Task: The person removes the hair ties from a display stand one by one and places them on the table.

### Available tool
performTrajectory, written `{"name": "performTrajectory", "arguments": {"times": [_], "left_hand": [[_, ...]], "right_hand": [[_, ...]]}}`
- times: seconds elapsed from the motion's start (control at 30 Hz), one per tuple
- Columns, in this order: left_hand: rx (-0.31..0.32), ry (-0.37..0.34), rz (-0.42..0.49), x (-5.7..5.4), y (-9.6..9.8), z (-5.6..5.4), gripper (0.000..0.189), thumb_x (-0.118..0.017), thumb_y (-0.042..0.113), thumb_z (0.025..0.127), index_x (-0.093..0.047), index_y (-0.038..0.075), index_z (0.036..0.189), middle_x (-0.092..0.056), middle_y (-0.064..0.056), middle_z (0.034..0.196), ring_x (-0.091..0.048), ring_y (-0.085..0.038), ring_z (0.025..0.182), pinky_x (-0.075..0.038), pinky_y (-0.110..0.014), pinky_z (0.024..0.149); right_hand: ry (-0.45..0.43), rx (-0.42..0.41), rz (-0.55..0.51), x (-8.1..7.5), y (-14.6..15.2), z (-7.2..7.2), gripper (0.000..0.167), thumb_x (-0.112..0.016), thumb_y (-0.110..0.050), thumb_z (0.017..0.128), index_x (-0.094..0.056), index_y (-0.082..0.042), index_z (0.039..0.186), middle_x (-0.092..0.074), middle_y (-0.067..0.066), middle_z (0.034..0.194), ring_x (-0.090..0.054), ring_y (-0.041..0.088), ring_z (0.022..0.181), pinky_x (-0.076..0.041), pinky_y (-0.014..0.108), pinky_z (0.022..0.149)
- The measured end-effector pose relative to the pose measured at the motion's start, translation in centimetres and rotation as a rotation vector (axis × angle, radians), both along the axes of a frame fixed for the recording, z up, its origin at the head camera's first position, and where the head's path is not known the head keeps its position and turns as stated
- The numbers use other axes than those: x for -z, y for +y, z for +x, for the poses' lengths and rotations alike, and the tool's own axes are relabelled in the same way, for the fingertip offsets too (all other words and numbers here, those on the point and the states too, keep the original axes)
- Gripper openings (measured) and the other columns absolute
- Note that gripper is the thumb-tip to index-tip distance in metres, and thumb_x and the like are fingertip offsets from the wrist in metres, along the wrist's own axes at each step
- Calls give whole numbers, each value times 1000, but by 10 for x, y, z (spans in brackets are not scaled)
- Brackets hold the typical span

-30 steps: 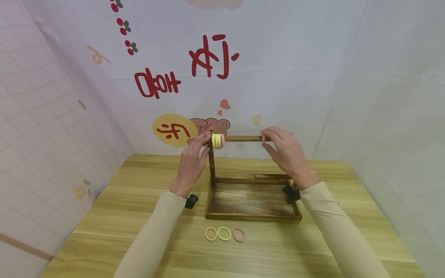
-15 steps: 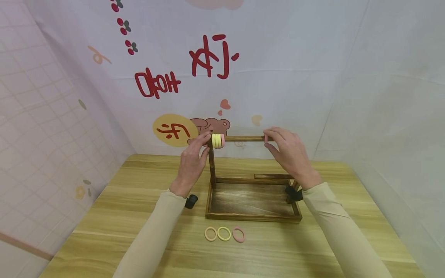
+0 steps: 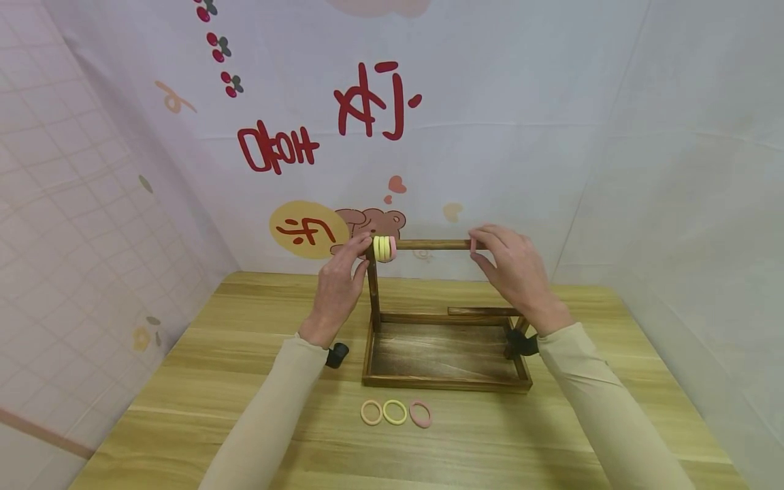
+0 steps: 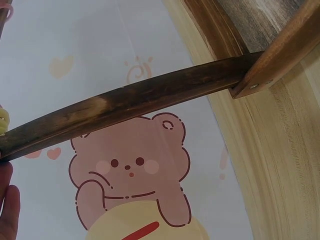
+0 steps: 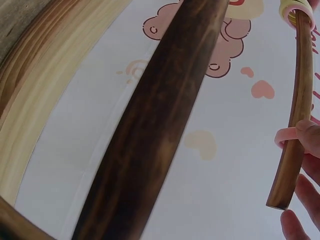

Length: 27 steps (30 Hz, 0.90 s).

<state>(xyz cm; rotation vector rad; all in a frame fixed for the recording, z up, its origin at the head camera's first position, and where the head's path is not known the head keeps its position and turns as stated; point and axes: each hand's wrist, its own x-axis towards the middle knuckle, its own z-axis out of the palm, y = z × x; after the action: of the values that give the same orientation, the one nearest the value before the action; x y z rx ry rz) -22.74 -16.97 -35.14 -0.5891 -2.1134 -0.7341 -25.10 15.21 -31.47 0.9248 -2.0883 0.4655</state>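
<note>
A dark wooden rack with a tall post (image 3: 373, 292) carries a horizontal bar (image 3: 431, 244). Yellow hair ties (image 3: 381, 248) and a pink one (image 3: 393, 248) sit on the bar close to the post. My left hand (image 3: 337, 286) holds the rack at the top of that post, thumb below and fingers above. My right hand (image 3: 514, 265) pinches a pink hair tie (image 5: 286, 135) that goes round the bar, a little in from the bar's free end (image 5: 280, 197). In the left wrist view only some fingertips (image 4: 10, 205) show.
On the table before the rack's tray base (image 3: 447, 384) lie a peach hair tie (image 3: 363, 417), a yellow hair tie (image 3: 386, 412) and a pink hair tie (image 3: 428, 421). A lower, shorter bar (image 3: 478, 312) stands under my right hand. A printed cloth (image 3: 490, 136) hangs behind.
My right hand has slid the pinched pink hair tie a short way right along the bar, toward its free end. My left hand has stayed at the post.
</note>
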Motion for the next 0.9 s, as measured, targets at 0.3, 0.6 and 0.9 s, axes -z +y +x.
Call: {"name": "performTrajectory", "arguments": {"times": [0.3, 0.6, 0.9], "left_hand": [[-10, 10, 3, 0, 1, 0, 46, -77, -11, 87, -65, -5, 131, -65, -17, 138, -69, -34, 116, -61, -47, 90], [-12, 14, -2, 0, 1, 1, 45, -77, -9, 88, -65, -5, 130, -65, -16, 138, -69, -34, 115, -61, -47, 89], [-12, 19, -1, -1, 1, 0, 45, -77, -10, 87, -65, -4, 130, -65, -17, 137, -69, -34, 116, -60, -47, 90]], "right_hand": [[-8, 12, 11, 0, 4, 0, 41, -86, 3, 82, -71, 3, 120, -72, 17, 119, -67, 38, 111, -55, 59, 83], [-13, 20, 5, 1, 9, 0, 41, -86, 3, 82, -71, 2, 119, -72, 16, 119, -67, 38, 110, -55, 58, 83], [-19, 44, 3, 0, 13, 1, 42, -86, 2, 81, -71, 2, 120, -71, 17, 120, -67, 39, 110, -54, 59, 81]]}}
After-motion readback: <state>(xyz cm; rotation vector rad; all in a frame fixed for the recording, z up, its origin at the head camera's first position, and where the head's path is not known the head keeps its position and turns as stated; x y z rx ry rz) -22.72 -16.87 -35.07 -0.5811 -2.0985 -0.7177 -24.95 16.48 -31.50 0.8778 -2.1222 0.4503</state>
